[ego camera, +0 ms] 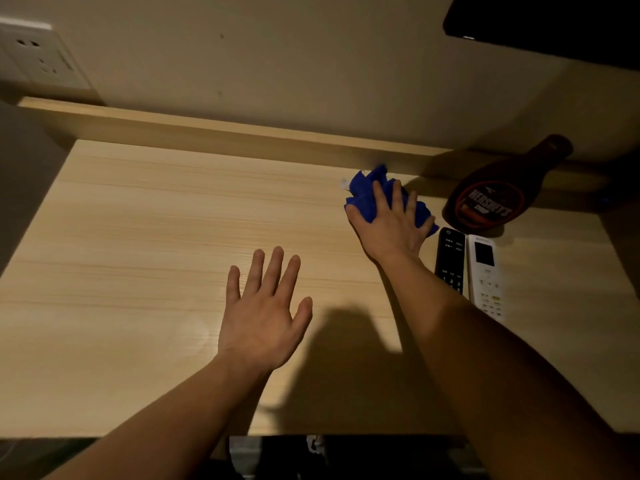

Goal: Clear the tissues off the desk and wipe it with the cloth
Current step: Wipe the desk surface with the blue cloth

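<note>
A crumpled blue cloth (365, 192) lies on the light wooden desk (138, 237) near its back ledge, right of centre. My right hand (393, 225) presses down on the cloth with fingers spread over it. A small white scrap (344, 183) peeks out at the cloth's left edge; I cannot tell what it is. My left hand (263, 313) hovers flat over the desk's middle, fingers apart and holding nothing. No tissues show on the desk.
A brown syrup bottle (491, 195) lies just right of the cloth. A black remote (450, 259) and a white remote (485, 277) lie side by side below it. A wall socket (38, 57) is at upper left, a dark screen (554, 26) at upper right.
</note>
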A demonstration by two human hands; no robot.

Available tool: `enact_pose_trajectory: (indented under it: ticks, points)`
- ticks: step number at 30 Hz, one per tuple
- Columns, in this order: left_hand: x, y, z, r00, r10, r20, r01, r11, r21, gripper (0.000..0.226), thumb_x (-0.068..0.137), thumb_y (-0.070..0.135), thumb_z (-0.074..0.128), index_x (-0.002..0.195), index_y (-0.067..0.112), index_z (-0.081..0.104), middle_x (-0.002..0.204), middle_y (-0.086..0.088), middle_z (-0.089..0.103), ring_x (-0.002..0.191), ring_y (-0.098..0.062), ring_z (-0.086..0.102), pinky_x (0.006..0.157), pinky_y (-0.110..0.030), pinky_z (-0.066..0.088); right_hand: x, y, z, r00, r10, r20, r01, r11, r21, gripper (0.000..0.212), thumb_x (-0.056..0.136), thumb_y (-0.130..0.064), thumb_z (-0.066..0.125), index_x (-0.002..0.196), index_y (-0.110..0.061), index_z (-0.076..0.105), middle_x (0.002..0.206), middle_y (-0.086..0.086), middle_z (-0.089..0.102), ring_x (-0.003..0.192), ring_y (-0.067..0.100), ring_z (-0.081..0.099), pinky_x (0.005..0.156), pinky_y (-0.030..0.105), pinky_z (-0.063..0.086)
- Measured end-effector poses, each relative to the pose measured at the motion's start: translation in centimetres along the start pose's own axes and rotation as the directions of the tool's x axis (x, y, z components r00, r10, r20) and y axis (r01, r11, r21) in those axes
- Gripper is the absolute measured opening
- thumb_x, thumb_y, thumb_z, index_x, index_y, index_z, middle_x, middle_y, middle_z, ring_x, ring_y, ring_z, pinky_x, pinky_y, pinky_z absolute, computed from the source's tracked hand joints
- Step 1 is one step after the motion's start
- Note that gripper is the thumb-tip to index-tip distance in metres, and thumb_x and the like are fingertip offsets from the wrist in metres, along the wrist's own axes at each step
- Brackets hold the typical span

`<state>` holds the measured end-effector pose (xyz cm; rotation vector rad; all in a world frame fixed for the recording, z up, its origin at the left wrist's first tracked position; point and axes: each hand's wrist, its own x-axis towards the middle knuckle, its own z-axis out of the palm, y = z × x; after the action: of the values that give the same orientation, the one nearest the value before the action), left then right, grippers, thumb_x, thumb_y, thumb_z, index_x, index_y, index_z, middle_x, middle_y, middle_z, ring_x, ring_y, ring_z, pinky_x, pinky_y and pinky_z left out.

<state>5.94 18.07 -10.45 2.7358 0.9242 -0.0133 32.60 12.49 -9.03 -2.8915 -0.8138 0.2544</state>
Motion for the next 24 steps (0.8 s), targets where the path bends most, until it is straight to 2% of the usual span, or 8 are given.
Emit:
enact_pose_trajectory:
  ticks: [17,24]
  points:
    - [0.2,-0.2,0.8,0.999,0.001,-0.044,-0.002,1.0,-0.018,0.072,0.101,0.068,0.008,0.165,0.035,0.002,0.175,0.004,0.002,0.16,-0.022,-0.011,0.126,-0.056,-0.006,-11.2,2.0,2.0,0.996,-0.072,-0.046,0.071,0.997,-0.011,0.082,0.091,-0.084,0.006,0.163,-0.043,0.009,0.174,-0.006,0.003,0.16,0.026,-0.003,0.123,0.065,0.002]
    - [0.2,-0.3,0.7,0.999,0.008,-0.044,-0.009,1.0,-0.017,0.073,0.1,0.069,0.007,0.165,0.035,0.003,0.175,0.003,0.001,0.161,-0.023,-0.01,0.126,-0.058,-0.005,-16.5,3.0,2.5,0.993,-0.112,-0.027,0.112,0.994,-0.012,0.081,0.092,-0.084,0.009,0.163,-0.045,0.008,0.174,-0.009,0.0,0.16,0.022,-0.007,0.124,0.061,-0.002]
